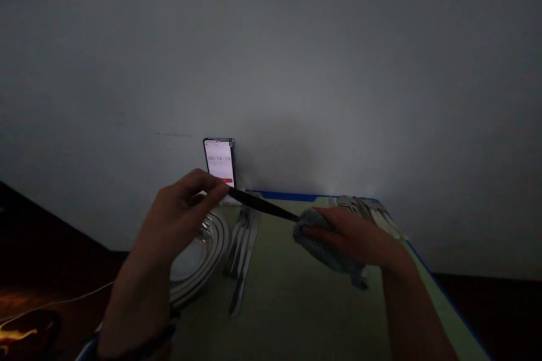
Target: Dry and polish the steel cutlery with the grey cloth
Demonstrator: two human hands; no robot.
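Observation:
My left hand (182, 208) pinches one end of a long dark piece of cutlery, likely a knife (262, 206), and holds it above the table. Its other end runs into a grey cloth (326, 248) that my right hand (355, 237) has closed around it. Both hands hover over a pale green mat (288, 293) with a blue edge. The light is dim.
A stack of metal plates (199, 262) lies under my left hand. Several pieces of cutlery (241, 248) lie beside the plates, and more cutlery (368, 211) at the mat's far right. A lit phone (220, 162) leans against the grey wall.

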